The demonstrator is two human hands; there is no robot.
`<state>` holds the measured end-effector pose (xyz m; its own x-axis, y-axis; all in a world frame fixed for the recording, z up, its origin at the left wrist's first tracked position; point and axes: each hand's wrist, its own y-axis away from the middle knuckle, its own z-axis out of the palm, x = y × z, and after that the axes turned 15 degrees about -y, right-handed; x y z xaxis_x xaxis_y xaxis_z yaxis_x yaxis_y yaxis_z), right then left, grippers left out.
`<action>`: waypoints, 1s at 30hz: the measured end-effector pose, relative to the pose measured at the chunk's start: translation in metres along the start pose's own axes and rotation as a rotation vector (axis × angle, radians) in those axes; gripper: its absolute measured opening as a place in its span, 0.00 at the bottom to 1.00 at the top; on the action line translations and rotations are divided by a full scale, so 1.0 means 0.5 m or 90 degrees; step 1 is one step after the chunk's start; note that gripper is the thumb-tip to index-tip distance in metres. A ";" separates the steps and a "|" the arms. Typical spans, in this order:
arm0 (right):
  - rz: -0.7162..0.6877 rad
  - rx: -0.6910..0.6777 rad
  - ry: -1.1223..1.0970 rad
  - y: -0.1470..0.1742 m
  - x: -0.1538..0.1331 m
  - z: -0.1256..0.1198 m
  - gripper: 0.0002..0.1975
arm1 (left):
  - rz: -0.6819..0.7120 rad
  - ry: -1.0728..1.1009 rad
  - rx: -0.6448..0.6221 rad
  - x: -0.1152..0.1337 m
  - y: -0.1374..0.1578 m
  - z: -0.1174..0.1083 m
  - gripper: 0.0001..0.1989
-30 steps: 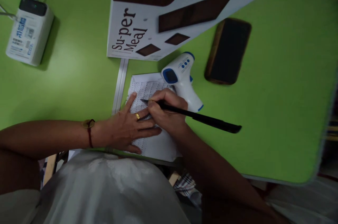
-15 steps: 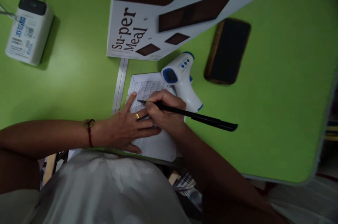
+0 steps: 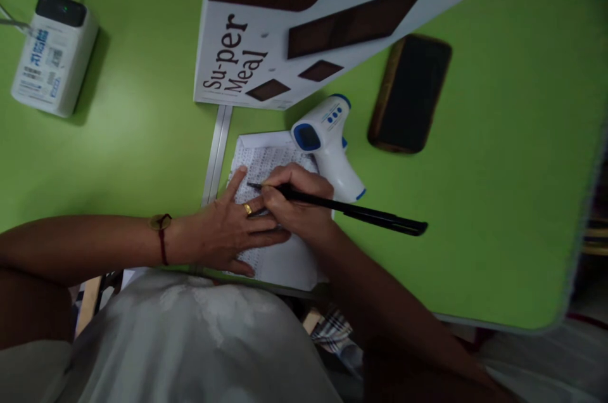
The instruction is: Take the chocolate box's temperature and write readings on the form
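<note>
A sheet of white paper [image 3: 285,260] covered in rows of small handwriting lies at the table's near edge. My left hand [image 3: 232,222] rests flat on it, fingers spread, with a gold ring on one finger. Pinched in my right hand [image 3: 301,197] is a black pen [image 3: 380,218], its tip at the written rows and its capped rear end pointing right. The fingers of both hands overlap at the middle of the paper. A white and blue infrared thermometer [image 3: 332,146] lies against the paper's upper right corner, just beyond my right hand.
A large white NutriMotion box [image 3: 270,29] stands beyond the paper. To its right lies a dark phone [image 3: 411,95] in a brown case. A white power bank [image 3: 54,57] with cables sits at the far left. A metal seam [image 3: 217,153] crosses the green table [image 3: 484,225].
The view has shifted very slightly. My left hand stays flat on the paper, and the pen tip has barely moved.
</note>
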<state>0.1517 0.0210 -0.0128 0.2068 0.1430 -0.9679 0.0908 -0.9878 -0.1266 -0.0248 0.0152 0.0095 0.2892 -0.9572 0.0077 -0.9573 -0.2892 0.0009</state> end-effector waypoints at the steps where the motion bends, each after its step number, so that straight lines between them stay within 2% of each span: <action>1: 0.005 0.008 -0.002 0.000 -0.001 0.001 0.06 | 0.000 0.000 -0.003 0.000 0.000 0.000 0.36; 5: 0.000 0.037 -0.012 0.000 0.000 0.002 0.06 | 0.004 0.000 -0.018 -0.001 -0.001 -0.002 0.36; 11: -0.019 -0.010 -0.020 0.001 0.005 -0.002 0.06 | 0.002 -0.003 -0.003 0.000 0.000 -0.002 0.35; 25: -0.040 0.029 -0.031 0.006 0.008 0.000 0.07 | 0.004 0.008 -0.016 -0.002 -0.002 -0.004 0.34; 30: -0.030 -0.009 -0.028 0.005 0.006 -0.005 0.07 | -0.002 0.020 0.002 0.000 -0.001 -0.001 0.35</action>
<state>0.1549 0.0192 -0.0155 0.1582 0.1866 -0.9696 0.1126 -0.9790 -0.1700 -0.0244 0.0155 0.0099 0.2927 -0.9554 0.0390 -0.9561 -0.2930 -0.0026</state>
